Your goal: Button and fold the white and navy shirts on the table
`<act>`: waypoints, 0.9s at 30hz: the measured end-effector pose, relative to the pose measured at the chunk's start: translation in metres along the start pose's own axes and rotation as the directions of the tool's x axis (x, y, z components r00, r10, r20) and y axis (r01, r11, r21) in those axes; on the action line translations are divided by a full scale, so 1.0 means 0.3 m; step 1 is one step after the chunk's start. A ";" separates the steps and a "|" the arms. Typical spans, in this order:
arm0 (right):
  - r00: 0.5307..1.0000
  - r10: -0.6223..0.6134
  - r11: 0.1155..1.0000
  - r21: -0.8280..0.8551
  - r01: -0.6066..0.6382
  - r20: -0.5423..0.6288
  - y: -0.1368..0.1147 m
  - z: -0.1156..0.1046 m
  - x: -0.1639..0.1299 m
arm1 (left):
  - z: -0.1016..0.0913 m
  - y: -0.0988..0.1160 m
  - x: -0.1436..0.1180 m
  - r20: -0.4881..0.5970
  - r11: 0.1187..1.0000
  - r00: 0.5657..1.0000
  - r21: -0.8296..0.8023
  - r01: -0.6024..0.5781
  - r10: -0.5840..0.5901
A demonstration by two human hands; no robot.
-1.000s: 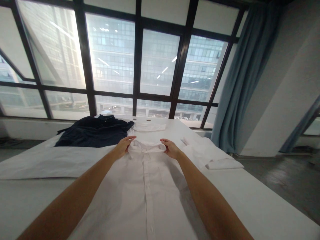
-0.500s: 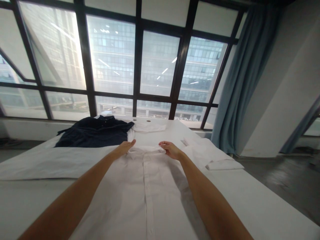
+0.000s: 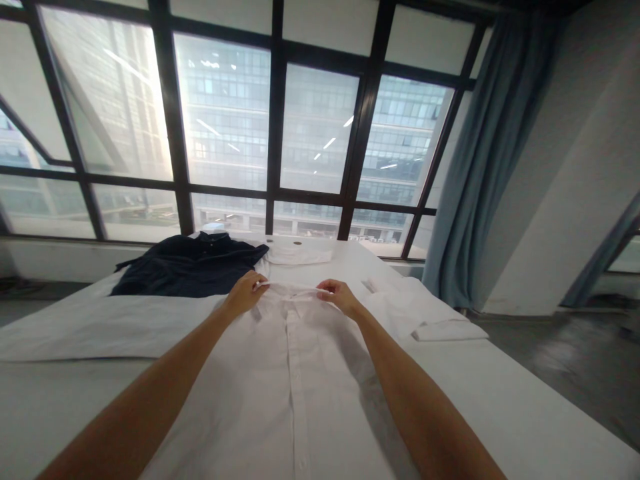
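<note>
A white button-up shirt [image 3: 295,373] lies flat, front up, on a white bed, its collar pointing toward the window. My left hand [image 3: 246,293] pinches the left end of the collar [image 3: 293,288]. My right hand [image 3: 336,293] pinches the right end. Between them the collar is lifted slightly and pulled taut. One sleeve spreads out to the left and the other to the right.
A dark navy shirt [image 3: 187,267] lies spread at the far left of the bed [image 3: 525,400]. A folded white garment [image 3: 299,252] rests by the window. Large black-framed windows [image 3: 273,127] stand behind the bed, with a blue curtain [image 3: 480,167] and grey floor on the right.
My fingers have closed on the collar ends. The collar, folded down a second ago, is now raised and stretched flat between my hands.
</note>
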State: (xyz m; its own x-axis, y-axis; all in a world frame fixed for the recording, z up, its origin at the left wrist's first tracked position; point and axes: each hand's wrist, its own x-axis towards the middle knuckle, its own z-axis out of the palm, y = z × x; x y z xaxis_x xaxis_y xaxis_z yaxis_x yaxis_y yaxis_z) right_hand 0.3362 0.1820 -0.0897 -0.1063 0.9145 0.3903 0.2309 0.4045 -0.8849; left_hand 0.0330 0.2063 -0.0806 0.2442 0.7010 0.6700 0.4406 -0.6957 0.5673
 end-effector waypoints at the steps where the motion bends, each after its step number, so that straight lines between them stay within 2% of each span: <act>1: 0.999 -0.035 0.996 -0.089 0.033 -0.022 0.002 0.000 0.003 | -0.002 0.001 0.001 -0.007 1.000 1.000 -0.007 -0.023 0.023; 5: 0.974 -0.159 0.933 -0.347 0.096 -0.160 -0.003 0.009 0.013 | -0.005 0.010 0.001 0.038 0.995 0.999 -0.102 0.006 -0.003; 8: 0.946 -0.228 0.914 -0.387 0.126 -0.231 -0.019 0.017 0.013 | -0.012 0.029 -0.005 0.109 0.966 0.990 -0.229 0.117 -0.094; 11: 0.924 -0.245 0.922 -0.366 0.128 -0.294 -0.030 0.019 0.011 | -0.028 0.048 -0.015 0.239 0.928 0.957 -0.293 0.230 -0.162; 14: 0.918 -0.241 0.919 -0.379 0.110 -0.316 -0.035 0.016 0.007 | -0.039 0.056 -0.020 0.309 0.945 0.944 -0.255 0.203 -0.119; 16: 0.903 -0.278 0.907 -0.398 0.135 -0.327 -0.047 0.020 -0.001 | -0.038 0.058 -0.019 0.290 0.967 0.953 -0.201 0.155 -0.093; 18: 0.872 -0.367 0.873 -0.442 0.204 -0.323 -0.074 0.038 -0.014 | -0.030 0.063 -0.016 0.234 0.978 0.966 -0.145 0.148 -0.111; 20: 0.856 -0.449 0.817 -0.506 0.276 -0.257 -0.115 0.075 -0.031 | -0.020 0.074 -0.012 0.151 0.979 0.977 -0.115 0.170 -0.152; 21: 0.865 -0.464 0.792 -0.526 0.309 -0.190 -0.137 0.099 -0.040 | -0.015 0.080 -0.011 0.113 0.978 0.980 -0.112 0.177 -0.164; 23: 0.892 -0.452 0.762 -0.528 0.376 -0.017 -0.174 0.156 -0.056 | -0.008 0.093 -0.011 0.071 0.978 0.983 -0.112 0.174 -0.167; 25: 0.891 -0.427 0.738 -0.510 0.442 0.153 -0.193 0.210 -0.064 | -0.006 0.103 -0.012 0.063 0.982 0.988 -0.117 0.151 -0.144; 27: 0.882 -0.405 0.710 -0.524 0.470 0.242 -0.192 0.249 -0.067 | -0.008 0.110 -0.013 0.066 0.983 0.992 -0.142 0.114 -0.105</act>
State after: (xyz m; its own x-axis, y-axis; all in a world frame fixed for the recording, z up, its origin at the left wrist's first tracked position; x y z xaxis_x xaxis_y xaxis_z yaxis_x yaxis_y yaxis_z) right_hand 0.2526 0.1401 -0.0656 -0.4210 0.6417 0.6411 0.6212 0.7190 -0.3117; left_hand 0.0445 0.1801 -0.0634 0.2527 0.7792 0.5736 0.3379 -0.6265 0.7023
